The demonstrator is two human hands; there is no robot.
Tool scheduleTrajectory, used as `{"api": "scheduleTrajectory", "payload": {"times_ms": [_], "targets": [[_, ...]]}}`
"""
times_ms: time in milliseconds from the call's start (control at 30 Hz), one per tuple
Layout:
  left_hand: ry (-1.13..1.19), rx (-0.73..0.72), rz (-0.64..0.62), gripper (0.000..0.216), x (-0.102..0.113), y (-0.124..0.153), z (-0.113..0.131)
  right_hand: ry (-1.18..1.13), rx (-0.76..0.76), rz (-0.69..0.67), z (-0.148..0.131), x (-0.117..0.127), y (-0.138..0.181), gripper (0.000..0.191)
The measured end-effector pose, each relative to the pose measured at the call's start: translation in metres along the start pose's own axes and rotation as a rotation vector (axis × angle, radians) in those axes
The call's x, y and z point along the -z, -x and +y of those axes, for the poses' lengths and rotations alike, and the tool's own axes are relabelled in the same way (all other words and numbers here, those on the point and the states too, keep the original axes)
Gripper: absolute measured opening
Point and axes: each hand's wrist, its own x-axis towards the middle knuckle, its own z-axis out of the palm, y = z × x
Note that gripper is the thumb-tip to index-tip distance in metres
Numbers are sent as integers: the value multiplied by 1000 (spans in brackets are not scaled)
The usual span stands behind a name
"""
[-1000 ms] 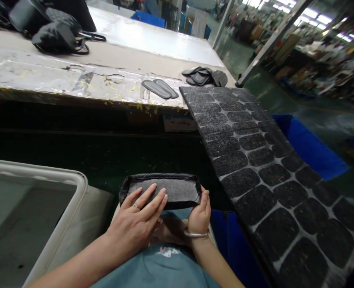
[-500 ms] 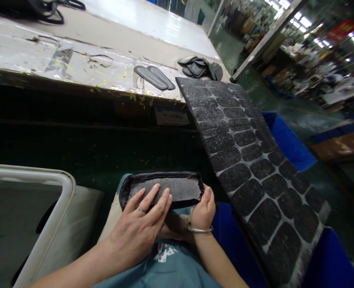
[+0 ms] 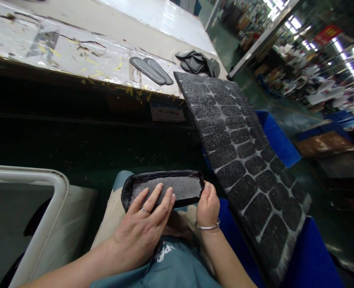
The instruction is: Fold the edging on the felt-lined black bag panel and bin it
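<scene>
A flat oblong pad (image 3: 180, 187) with a grey felt face and a black leather-like rim lies across my lap. My left hand (image 3: 143, 222) rests on its near left part, fingers stretched out flat on the felt, a ring on one finger. My right hand (image 3: 207, 206), with a bangle at the wrist, curls round the pad's right end and grips it.
A sloping board of several black die-cut felt pieces (image 3: 240, 148) leans from the worktable (image 3: 75, 52) down to a blue bin (image 3: 312, 256) at my right. Two grey insoles (image 3: 151, 71) and a pile of black pieces (image 3: 198, 64) lie on the table. A white tub (image 3: 29, 208) stands at my left.
My view has tilted down and to the right, so the table slid up in the picture. Both hands keep the same hold on the pad; my left fingers shifted slightly right.
</scene>
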Motion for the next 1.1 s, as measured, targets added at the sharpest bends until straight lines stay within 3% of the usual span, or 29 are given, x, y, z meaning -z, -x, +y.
{"api": "scheduleTrajectory", "payload": {"times_ms": [333, 533, 600, 733, 800, 1000, 1100], "targets": [[10, -18, -32, 53, 3, -1, -1, -37, 67, -199, 6, 11, -8, 51], [0, 4, -16, 53, 1, -3, 0, -146, -8, -294, 4, 15, -12, 56], [-12, 0, -16, 54, 1, -3, 0, -285, -105, -320, 4, 15, -4, 56], [-26, -17, -17, 54, 2, -3, 0, -928, -497, -403, 5, 12, 22, 52], [-28, -22, -24, 56, 4, -4, 0, -1083, -561, -376, 5, 10, 34, 54], [-30, -20, -39, 58, 5, -5, 0, -970, -523, -292, -3, -1, 44, 60], [-35, -17, -34, 57, 3, -4, 0, -773, -455, -226, -8, -5, 43, 58]]}}
